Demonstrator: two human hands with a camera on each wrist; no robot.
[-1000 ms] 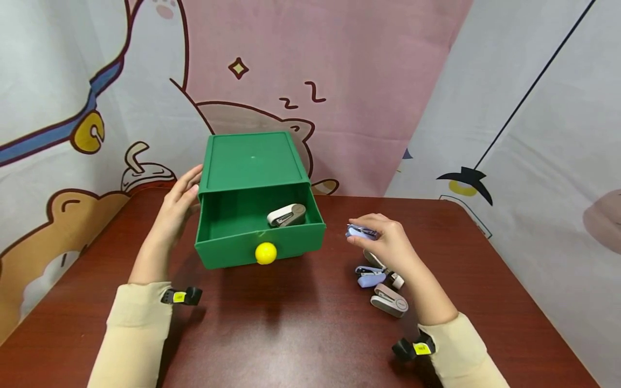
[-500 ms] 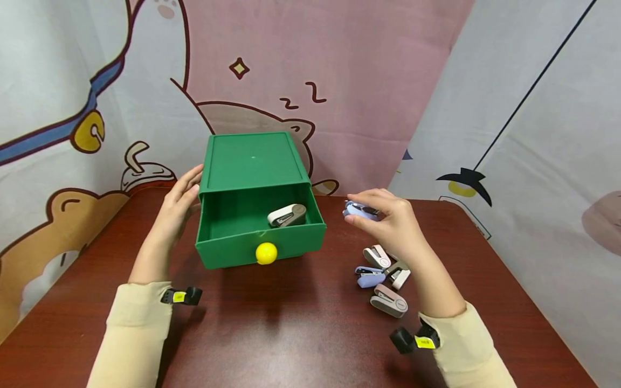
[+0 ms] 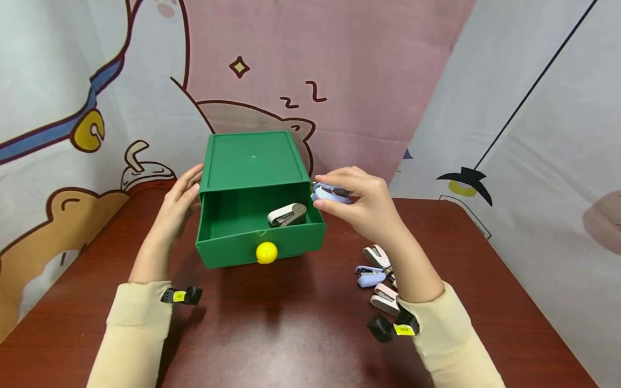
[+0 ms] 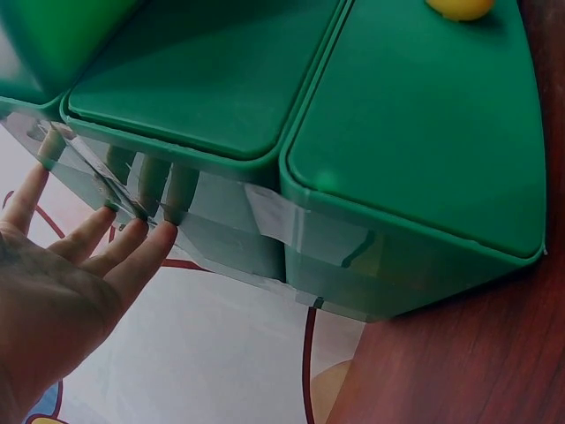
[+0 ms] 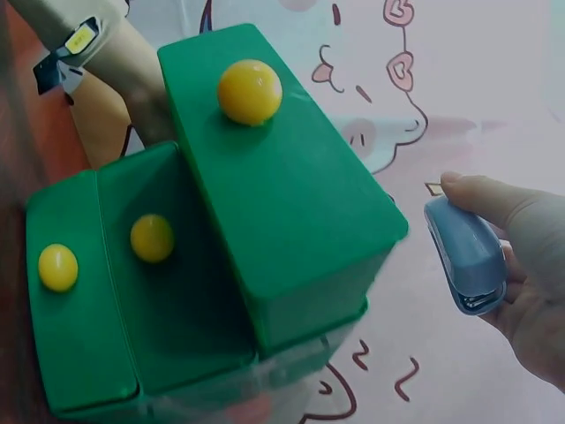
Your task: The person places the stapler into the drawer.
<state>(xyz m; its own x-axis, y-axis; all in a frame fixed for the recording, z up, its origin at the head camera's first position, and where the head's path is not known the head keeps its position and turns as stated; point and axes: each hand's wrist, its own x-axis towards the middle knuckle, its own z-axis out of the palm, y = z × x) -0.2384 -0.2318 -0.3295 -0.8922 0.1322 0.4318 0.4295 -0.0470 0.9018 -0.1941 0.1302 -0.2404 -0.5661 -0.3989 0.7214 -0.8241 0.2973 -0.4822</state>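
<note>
A green drawer cabinet (image 3: 254,159) stands at the table's back, its top drawer (image 3: 233,252) pulled out, with a yellow knob (image 3: 266,253). In that drawer, toward the right, lies a white and grey stapler (image 3: 288,215). My left hand (image 3: 177,207) touches the cabinet's left side; the left wrist view shows its spread fingertips at the transparent side wall (image 4: 221,208). Between thumb and fingers, my right hand (image 3: 371,210) pinches a light blue stapler (image 3: 331,195), held up just right of the open drawer. The right wrist view shows that stapler (image 5: 468,252) beside the drawer front.
Right of the cabinet, several staplers lie close together on the brown table (image 3: 291,334): a white one (image 3: 376,256), a lavender one (image 3: 371,277) and a pink and white one (image 3: 385,299). My right forearm partly covers them. A patterned curtain (image 3: 368,97) hangs behind the table.
My right hand has lifted the light blue stapler away from the group on the table and carried it left, up to the drawer's right edge. My left hand has stayed at the cabinet.
</note>
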